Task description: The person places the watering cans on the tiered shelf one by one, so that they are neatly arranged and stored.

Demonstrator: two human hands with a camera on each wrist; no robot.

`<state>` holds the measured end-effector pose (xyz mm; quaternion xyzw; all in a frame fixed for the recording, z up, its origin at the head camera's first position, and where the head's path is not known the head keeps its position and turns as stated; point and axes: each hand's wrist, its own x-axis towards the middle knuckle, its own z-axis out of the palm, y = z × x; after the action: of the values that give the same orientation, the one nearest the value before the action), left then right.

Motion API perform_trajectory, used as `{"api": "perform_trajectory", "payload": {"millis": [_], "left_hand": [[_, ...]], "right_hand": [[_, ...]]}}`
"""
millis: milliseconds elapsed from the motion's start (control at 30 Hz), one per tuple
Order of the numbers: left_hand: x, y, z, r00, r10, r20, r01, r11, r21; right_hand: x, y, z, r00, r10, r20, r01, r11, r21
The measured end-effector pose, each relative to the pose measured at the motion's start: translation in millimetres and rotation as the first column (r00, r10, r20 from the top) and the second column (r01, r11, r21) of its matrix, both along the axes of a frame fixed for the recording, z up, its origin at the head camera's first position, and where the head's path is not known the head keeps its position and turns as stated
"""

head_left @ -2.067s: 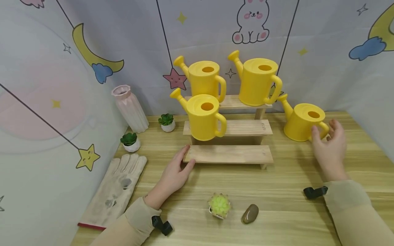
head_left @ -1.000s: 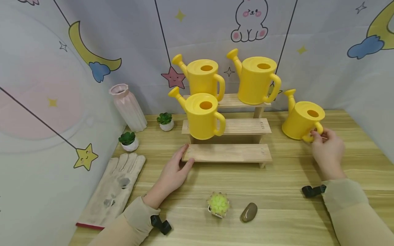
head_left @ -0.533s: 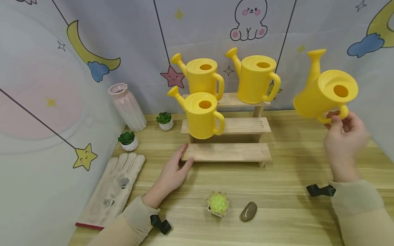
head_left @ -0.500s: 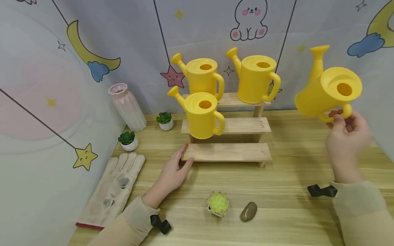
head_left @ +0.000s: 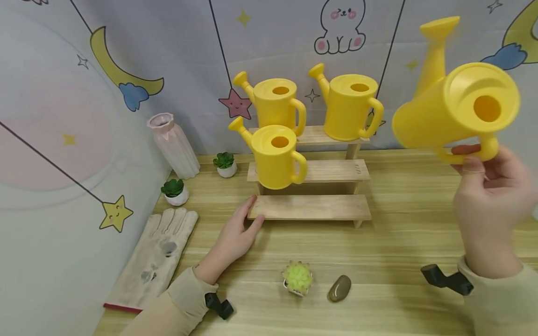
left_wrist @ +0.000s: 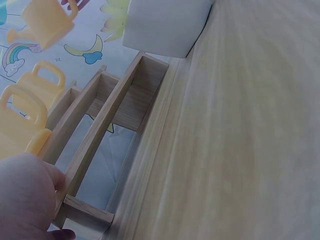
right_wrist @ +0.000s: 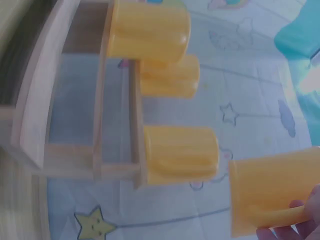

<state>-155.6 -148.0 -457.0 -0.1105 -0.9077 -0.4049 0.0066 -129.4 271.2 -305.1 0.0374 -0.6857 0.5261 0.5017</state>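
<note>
My right hand [head_left: 493,205] holds a yellow watering can [head_left: 433,114] by its handle, raised at the right side and tipped so its top faces me. In the right wrist view the held watering can [right_wrist: 270,190] is partly cut off by the frame edge. My left hand [head_left: 235,235] rests against the left end of the lowest board of a three-step wooden stand [head_left: 315,207], thumb at the front edge. Two watering cans stand on the top step, one at left [head_left: 273,105] and one at right [head_left: 349,109]; another watering can [head_left: 275,161] stands on the middle step's left end.
A pink-white vase [head_left: 174,147] and two small potted succulents [head_left: 224,163] stand at the back left. A work glove [head_left: 153,261] lies at the left. In front are a light green succulent [head_left: 298,277] and a brown stone [head_left: 339,288]. A printed curtain [head_left: 189,60] hangs behind.
My right hand has taken the watering can by its handle, lifted it off the table at the right and brought it up, nearer and tilted. The left hand stays at the stand.
</note>
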Motion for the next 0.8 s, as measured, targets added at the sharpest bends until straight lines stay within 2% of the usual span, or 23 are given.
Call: {"api": "perform_trajectory", "payload": {"millis": [133, 300, 600, 800], "left_hand": [[-0.5, 0, -0.6, 1.000, -0.005, -0.004, 0.005, 1.000, -0.003], [-0.8, -1, -1.1, 1.000, -0.002, -0.001, 0.002, 1.000, -0.002], [0.4, -1, -0.7, 1.000, -0.002, 0.003, 0.002, 1.000, -0.004], [0.2, -1, -0.7, 1.000, 0.000, 0.006, 0.000, 1.000, -0.001]], "right_hand": [[10.3, -19, 4.0, 0.997, 0.070, 0.015, -0.071, 0.996, 0.059], [14.3, -30, -2.3, 0.987, 0.139, 0.075, -0.145, 0.986, 0.080], [5.4, -34, -24.4, 0.959, 0.114, 0.258, -0.175, 0.958, 0.227], [2.3, -40, -29.4, 0.937, 0.084, 0.339, -0.191, 0.936, 0.297]]}}
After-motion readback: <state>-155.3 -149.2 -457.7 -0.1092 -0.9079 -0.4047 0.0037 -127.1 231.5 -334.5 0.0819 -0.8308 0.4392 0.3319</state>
